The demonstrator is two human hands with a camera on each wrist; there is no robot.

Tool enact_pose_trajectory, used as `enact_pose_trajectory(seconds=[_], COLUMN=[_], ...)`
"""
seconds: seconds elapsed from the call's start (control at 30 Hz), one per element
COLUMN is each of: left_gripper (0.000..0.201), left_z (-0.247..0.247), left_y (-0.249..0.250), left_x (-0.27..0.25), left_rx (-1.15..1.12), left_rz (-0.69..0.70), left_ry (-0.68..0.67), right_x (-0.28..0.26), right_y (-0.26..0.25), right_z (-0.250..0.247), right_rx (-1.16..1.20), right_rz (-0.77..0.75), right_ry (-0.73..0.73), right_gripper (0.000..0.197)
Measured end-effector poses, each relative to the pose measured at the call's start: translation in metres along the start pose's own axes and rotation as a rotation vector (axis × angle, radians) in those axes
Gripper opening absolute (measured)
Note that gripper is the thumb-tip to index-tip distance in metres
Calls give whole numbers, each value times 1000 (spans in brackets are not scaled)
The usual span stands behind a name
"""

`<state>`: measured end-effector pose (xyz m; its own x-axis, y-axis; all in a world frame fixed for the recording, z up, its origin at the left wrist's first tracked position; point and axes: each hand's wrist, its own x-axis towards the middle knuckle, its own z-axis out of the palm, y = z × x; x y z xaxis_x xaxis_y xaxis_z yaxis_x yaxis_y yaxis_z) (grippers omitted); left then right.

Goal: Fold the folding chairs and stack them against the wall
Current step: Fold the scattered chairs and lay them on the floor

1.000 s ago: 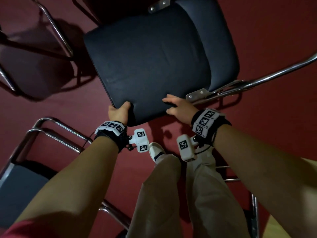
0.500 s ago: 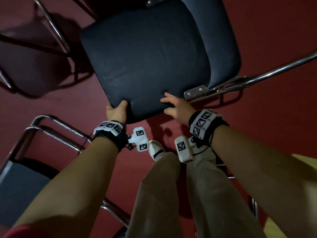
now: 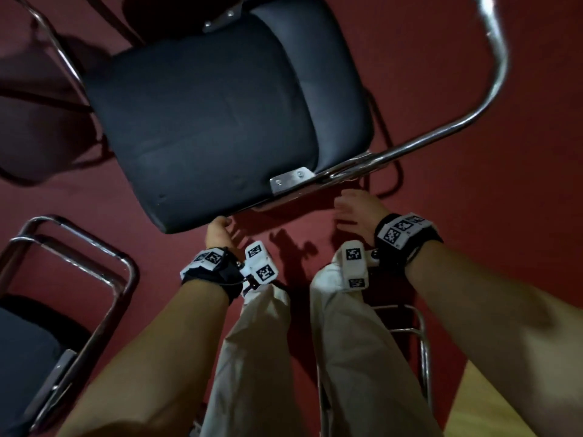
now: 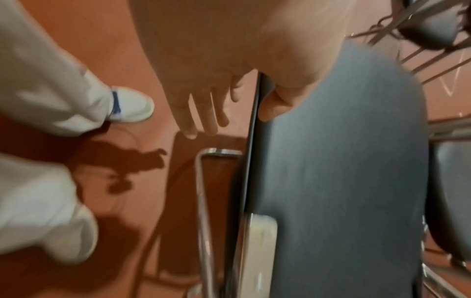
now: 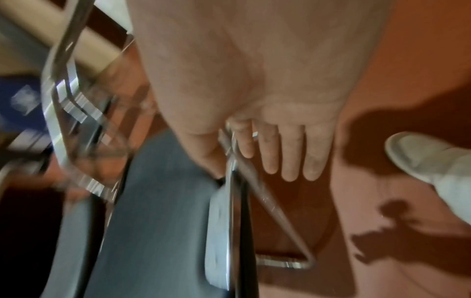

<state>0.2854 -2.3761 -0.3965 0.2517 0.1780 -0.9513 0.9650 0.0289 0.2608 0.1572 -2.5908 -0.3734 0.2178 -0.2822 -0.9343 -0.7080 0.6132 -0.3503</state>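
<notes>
Meeting or function room, dark red floor (image 3: pixel 473 216), black padded chrome-framed folding chair (image 3: pixel 205 121), another such chair (image 3: pixel 28 342) near it at lower left

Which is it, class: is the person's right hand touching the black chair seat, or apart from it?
Apart. In the head view the right hand hangs open below the seat, with red floor showing between them.
</notes>
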Motion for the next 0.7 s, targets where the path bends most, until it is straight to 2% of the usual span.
enact_pose_trajectory(seconds=[0.1, 0.23, 0.3, 0.37, 0.47, 0.7], left_gripper=[17, 7, 11, 11, 21, 23], left_z=[38, 70, 83, 94, 105, 95], left_y=[-16, -24, -26, -27, -26, -23], left_x=[-14, -16, -17, -22, -29, -13], left_rx=[3, 111, 135, 121, 116, 24], left_rz=[-9, -32, -34, -43, -54, -56], left_ry=[-73, -138, -171, -217, -215, -172], right_x=[-3, -6, -7, -6, -3, 3], right_y=[-12, -41, -57, -69, -85, -111], right_z=[-51, -97, -113, -124, -133, -124], right_rx=[125, 313, 406, 475, 534, 685], right_rz=[-18, -107, -167, -216, -271, -305], right_ry=[3, 20, -13, 27, 89, 186], right_gripper=[22, 9, 13, 19, 24, 37])
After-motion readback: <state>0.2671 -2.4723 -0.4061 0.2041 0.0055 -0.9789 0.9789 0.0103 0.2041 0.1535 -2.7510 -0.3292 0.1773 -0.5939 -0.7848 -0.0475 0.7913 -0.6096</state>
